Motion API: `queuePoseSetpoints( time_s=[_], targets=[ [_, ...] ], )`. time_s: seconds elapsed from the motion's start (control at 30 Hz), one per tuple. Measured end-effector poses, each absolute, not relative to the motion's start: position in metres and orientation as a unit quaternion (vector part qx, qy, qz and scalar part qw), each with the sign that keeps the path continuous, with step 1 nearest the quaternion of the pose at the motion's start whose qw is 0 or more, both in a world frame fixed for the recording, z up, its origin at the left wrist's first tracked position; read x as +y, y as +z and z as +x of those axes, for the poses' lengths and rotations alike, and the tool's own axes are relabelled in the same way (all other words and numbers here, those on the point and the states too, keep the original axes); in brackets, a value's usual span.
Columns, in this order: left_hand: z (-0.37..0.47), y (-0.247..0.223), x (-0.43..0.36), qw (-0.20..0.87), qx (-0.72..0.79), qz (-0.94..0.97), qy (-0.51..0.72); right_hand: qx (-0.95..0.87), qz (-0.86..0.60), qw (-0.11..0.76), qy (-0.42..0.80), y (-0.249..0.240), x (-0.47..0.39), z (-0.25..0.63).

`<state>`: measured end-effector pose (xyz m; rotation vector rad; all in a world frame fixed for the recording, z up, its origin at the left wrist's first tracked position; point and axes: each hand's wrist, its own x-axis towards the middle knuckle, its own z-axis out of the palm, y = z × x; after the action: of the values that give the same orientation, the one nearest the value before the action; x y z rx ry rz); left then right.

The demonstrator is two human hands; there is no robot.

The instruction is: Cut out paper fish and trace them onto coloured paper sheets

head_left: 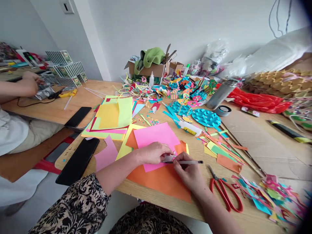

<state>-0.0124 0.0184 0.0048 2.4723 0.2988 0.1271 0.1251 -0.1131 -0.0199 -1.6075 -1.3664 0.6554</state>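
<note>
Our right hand (pixel 188 170) grips a pen (pixel 187 162), lying nearly level with its tip at a small pale cutout (pixel 168 158). Our left hand (pixel 153 152) pins that cutout with its fingertips onto the pink sheet (pixel 156 136), which overlaps an orange sheet (pixel 161 180) on the tabletop (pixel 243 224). Red-handled scissors (pixel 225 191) lie just right.

Pen (pixel 187 162) level over pink paper (pixel 156 136)

Craft room: coloured paper (pixel 156 135), scissors (pixel 225 191).
</note>
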Motion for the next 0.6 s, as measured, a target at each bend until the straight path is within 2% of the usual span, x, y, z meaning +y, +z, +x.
queuePoseSetpoints(
  time_s=[0.6],
  targets=[
    [-0.0136, 0.0081, 0.0148, 0.314, 0.100, 0.942, 0.068, -0.533, -0.655, 0.459, 0.277, -0.0108, -0.1111, 0.1299]
  ],
)
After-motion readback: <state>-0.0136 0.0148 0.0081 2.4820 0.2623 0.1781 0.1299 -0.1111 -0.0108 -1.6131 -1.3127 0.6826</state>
